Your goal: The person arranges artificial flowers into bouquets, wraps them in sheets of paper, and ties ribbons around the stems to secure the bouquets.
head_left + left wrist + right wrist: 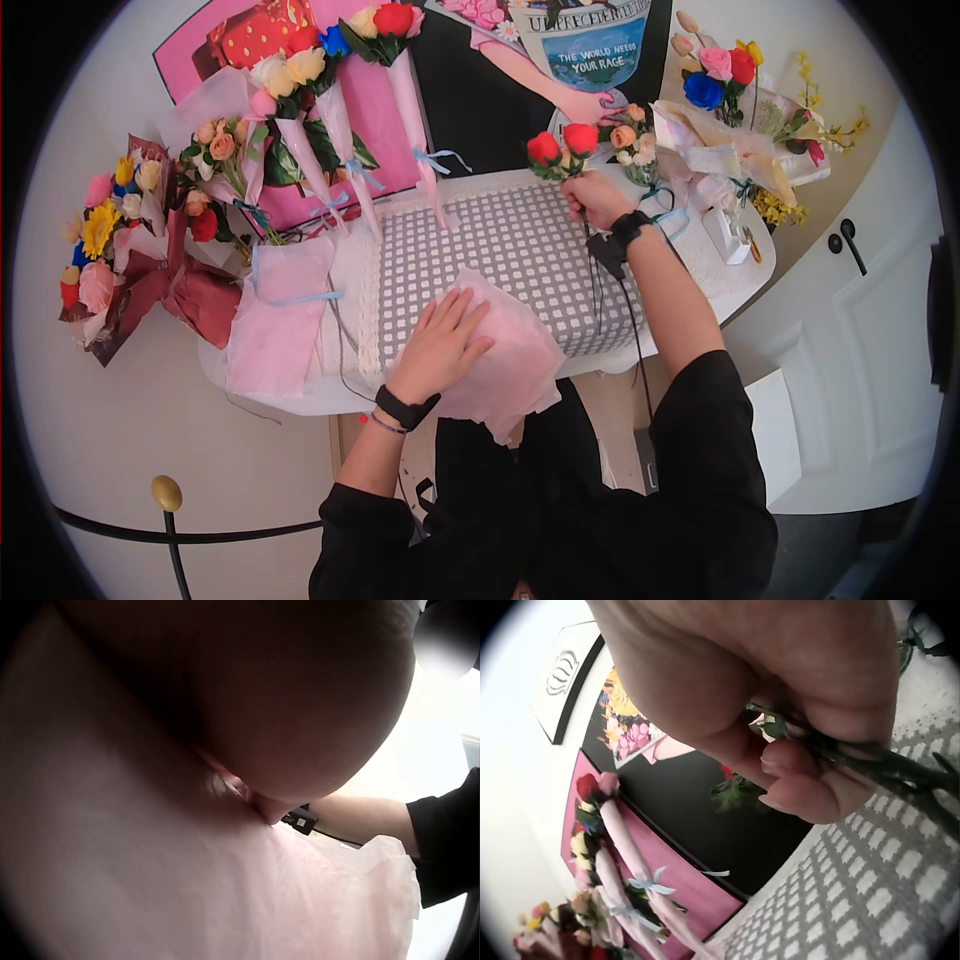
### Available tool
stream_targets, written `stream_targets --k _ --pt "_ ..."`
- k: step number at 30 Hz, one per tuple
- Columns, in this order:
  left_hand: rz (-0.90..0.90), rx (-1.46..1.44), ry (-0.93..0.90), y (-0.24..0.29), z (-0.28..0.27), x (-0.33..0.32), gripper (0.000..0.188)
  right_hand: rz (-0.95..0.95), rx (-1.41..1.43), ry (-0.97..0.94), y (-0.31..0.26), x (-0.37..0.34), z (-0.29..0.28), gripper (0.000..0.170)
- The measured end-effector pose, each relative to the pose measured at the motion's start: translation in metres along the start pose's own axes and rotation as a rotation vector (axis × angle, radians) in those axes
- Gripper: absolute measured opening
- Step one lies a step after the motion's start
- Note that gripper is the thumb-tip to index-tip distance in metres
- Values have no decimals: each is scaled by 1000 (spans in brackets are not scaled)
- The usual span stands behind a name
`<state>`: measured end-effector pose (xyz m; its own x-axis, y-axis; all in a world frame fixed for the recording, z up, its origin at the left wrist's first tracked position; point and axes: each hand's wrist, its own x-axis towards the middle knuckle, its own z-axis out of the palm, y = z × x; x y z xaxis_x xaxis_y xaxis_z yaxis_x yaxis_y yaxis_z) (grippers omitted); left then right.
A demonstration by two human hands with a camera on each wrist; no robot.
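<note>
My left hand (437,345) lies with its fingers stretched out on a sheet of pink wrapping paper (515,365), part of which hangs over the table's near edge. In the left wrist view the paper (187,900) spreads out below the dark underside of the palm. Toward the back right, my right hand (600,202) grips the stems of red roses (578,139), blooms up, over the checked cloth (480,240). The right wrist view shows the green stems (900,769) passing between curled fingers and thumb.
Wrapped bouquets (190,285) stand at the left, and several paper-wrapped flower cones (405,110) lean against the pink board behind. More pink sheets (280,330) with a blue ribbon lie on the table's left. At the right are more bouquets (730,150), a white box (725,237) and scissors (751,243).
</note>
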<state>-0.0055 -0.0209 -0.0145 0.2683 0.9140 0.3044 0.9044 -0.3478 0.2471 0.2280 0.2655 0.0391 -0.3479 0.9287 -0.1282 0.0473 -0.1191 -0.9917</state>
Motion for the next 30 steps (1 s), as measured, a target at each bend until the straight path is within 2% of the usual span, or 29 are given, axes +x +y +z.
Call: stream_targets --k 5,7,8,10,11,13,14,17,21,23,26,30 --pt "-1 -2 18 0 0 -1 54 8 -67 17 17 47 15 9" --pt "1 1 29 0 0 -1 54 24 -295 84 23 68 12 14" --pt "-8 -6 31 1 0 -2 54 18 -296 84 28 76 7 14" --pt "-16 -14 34 0 -1 0 54 -100 -793 268 37 87 -2 30" --pt "-14 -7 44 0 -2 0 54 -98 -795 267 27 74 2 30" --pt "-17 -14 48 0 -1 -2 54 -113 -1016 257 9 41 3 42" --pt "-9 -1 57 -1 0 -1 54 -183 -1139 249 7 31 1 42" --pt "-2 5 70 -3 2 0 54 -193 -1235 219 2 5 -2 38" --pt "-8 0 78 -1 1 0 53 -242 -1276 264 21 19 -23 32" --pt "-9 1 77 -2 2 -1 53 -318 -1116 229 18 19 -28 27" --pt "-15 3 80 -1 1 -1 53 -274 -965 246 10 17 -31 26" --pt "0 6 112 0 0 1 52 -281 -1000 276 16 17 -32 25"
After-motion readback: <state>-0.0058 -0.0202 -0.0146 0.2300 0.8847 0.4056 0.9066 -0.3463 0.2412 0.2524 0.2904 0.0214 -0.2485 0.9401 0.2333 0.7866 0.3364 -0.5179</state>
